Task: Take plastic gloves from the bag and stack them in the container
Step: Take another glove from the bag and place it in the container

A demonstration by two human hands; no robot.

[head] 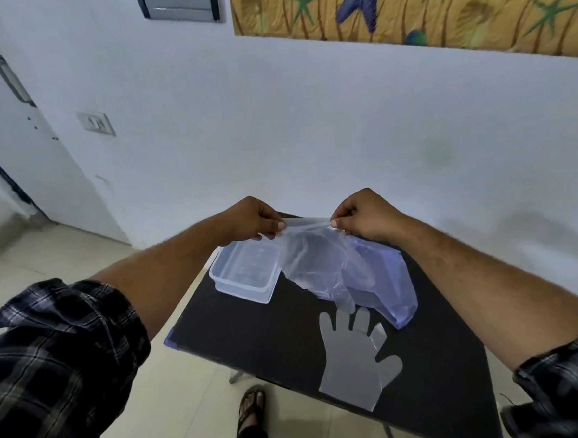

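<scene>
My left hand (254, 221) and my right hand (362, 216) each pinch the top edge of a thin clear plastic glove (317, 261), holding it stretched above the small dark table (254, 342). The glove hangs down over the right part of a clear rectangular container (241, 289), which stands on the table's far left. Behind the hanging glove, a bluish plastic bag (386, 280) lies on the table to the right. Another clear plastic glove (357, 360) lies flat on the table nearer me, fingers pointing away.
The table stands close to a white wall (309, 133), with tiled floor (177, 412) to the left. My sandalled foot (250, 405) shows under the table's near edge. A door (15, 134) is at the far left.
</scene>
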